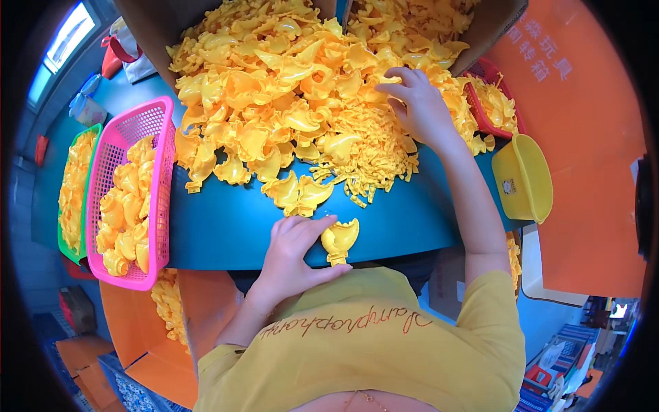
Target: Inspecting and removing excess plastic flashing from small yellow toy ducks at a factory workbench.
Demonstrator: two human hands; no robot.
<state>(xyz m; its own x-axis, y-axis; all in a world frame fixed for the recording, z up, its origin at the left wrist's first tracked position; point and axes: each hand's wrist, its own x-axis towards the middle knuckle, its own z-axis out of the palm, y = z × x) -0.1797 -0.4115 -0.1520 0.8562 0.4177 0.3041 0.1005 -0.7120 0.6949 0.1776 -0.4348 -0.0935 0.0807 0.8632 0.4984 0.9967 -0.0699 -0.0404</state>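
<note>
At the table's front edge my left hand (294, 248) is closed on a yellow plastic shell piece (340, 240), pinched between thumb and fingers, its hollow upper edge facing away from me. Over the right part of a big heap of yellow plastic shells (288, 89), my right hand (417, 104) reaches out with fingers bent and apart; I see nothing between them. Just below it lies a mound of small yellow plastic parts (371, 141). A pair of yellow shell halves (298, 195) rests on the table just beyond my left hand.
A pink basket (168, 199) of assembled yellow pieces and a green basket (72, 244) stand at the left. On the right are a red basket (480, 123) and a yellow bin (532, 178). Open cartons (147, 41) back the heap; the blue-green table (226, 233) curves toward me.
</note>
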